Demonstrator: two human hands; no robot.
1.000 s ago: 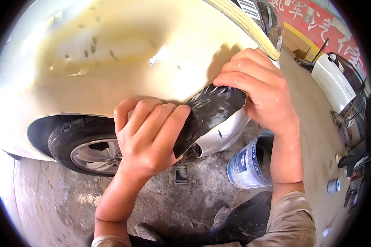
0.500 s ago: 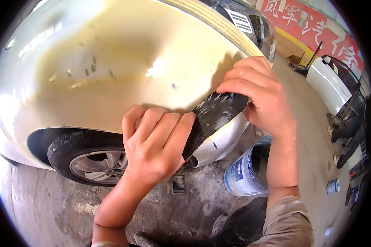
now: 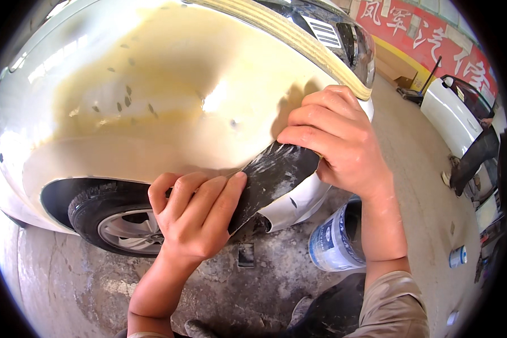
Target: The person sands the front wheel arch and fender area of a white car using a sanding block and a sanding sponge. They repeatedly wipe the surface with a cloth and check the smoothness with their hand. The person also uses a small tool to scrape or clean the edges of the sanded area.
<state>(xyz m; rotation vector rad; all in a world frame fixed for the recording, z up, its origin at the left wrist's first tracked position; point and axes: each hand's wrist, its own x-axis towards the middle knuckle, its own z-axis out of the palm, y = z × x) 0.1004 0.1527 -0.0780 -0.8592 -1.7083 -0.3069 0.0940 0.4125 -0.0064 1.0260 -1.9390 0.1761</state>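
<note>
Black sheet (image 3: 275, 177) spans between the hands, long axis slanting lower left to upper right, by the lower edge of the pale car panel (image 3: 169, 132); left hand (image 3: 192, 214), grip clamped on lower-left end, nearer the wheel (image 3: 130, 228); right hand (image 3: 341, 141), grip clamped on upper-right end, nearer the yellow strip (image 3: 307, 47); thumbs mostly hidden

From afar I saw the black, white-streaked sheet (image 3: 277, 179) slanting from eight toward two o'clock, the pale, yellow-patched car panel (image 3: 174, 121) at its eleven o'clock.
</note>
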